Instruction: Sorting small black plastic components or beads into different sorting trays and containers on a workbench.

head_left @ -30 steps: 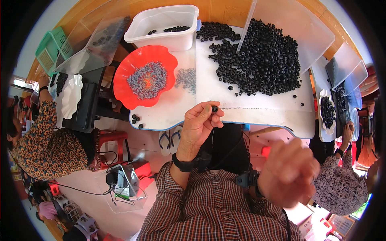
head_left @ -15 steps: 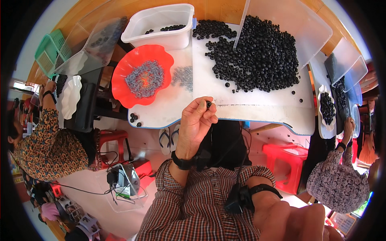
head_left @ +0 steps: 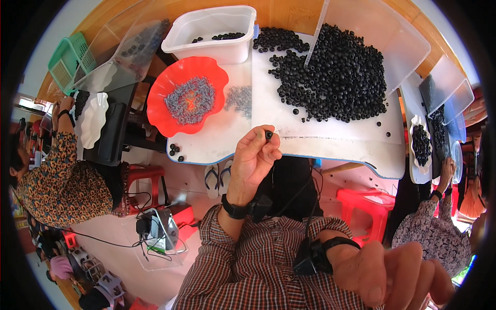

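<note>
Above the table's front edge, my left hand (head_left: 257,155) pinches a small black bead-like piece (head_left: 268,135) between thumb and fingertips; a hole shows in the piece. My right hand (head_left: 392,274) is raised close to the camera at the lower right, its fingers curled together, and what they hold, if anything, is hidden. Beyond the left hand, a large heap of black pieces (head_left: 336,77) of the same kind covers the white table (head_left: 320,147). To the left stands a red wavy-rimmed dish (head_left: 157,106) with many small translucent bits in it.
Behind the dish is a white tub (head_left: 209,49) holding a few black pieces. A clear plastic bin (head_left: 398,41) lies tipped behind the heap. Small translucent bits (head_left: 238,101) lie beside the dish. Co-workers sit left and right; a red stool (head_left: 364,212) stands at right.
My right hand has shifted and turned near the camera, so more of its fingers show. My left hand keeps its pinch on the black bead-like piece. The view has shifted slightly.
</note>
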Demonstrator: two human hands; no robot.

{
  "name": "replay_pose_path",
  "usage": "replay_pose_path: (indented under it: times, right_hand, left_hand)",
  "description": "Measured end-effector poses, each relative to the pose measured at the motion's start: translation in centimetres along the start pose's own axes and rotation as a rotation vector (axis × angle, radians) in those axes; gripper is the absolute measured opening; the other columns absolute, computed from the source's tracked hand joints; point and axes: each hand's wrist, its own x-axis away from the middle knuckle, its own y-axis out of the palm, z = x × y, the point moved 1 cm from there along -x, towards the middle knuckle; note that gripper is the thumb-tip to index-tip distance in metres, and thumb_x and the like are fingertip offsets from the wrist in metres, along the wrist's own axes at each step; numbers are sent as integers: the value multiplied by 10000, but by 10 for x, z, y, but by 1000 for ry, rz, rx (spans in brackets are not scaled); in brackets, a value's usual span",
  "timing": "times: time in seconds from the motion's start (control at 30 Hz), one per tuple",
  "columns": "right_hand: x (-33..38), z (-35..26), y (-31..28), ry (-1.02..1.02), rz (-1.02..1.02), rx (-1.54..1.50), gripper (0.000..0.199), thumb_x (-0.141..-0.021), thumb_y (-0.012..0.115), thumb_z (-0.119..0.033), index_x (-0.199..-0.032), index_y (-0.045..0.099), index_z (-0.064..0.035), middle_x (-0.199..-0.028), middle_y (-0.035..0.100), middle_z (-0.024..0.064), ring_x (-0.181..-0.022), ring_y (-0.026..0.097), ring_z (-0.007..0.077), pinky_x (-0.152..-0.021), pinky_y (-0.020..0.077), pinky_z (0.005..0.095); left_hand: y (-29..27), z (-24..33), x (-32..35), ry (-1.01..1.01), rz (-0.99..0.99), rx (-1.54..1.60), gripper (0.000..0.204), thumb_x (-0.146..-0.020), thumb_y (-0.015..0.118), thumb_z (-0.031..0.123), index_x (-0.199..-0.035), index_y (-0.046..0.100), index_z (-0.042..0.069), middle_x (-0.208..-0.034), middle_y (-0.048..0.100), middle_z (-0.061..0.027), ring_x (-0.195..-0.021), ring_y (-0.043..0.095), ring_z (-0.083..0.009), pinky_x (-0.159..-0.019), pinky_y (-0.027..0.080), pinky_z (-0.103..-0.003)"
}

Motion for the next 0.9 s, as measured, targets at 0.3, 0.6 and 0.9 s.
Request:
replay_pose_path:
  times: [0.3, 0.6, 0.9]
  right_hand:
    - [8, 44, 28, -114, -58, -530, 887, -938, 438, -605, -1385, 336, 153, -1228, 523, 384, -1128, 588, 378, -937, 473, 545]
    - [12, 59, 47, -41, -93, -816, 1097, -860, 429, -723, -1367, 267, 236, -1222, 502, 423, -979, 655, 391, -788, 555, 488]
    - [16, 58, -56, 117, -84, 534, 101, -924, 611, -120, -949, 657, -34, -669, 586, -10, -563, 572, 133, -522, 455, 262]
  left_hand:
    - [10, -4, -4, 13, 116, -96, 234, -983, 560, 143, -1147, 616, -14, -907, 654, -115, -730, 566, -113, -720, 574, -316]
    - [13, -1, 0, 51, 127, -183, 282, -975, 567, 103, -1221, 598, -31, -948, 649, -87, -835, 600, -122, -788, 563, -325]
    - [12, 2, 9, 198, 192, -540, 280, -944, 586, 14, -1218, 607, -40, -908, 670, -66, -780, 645, -111, -828, 591, -360]
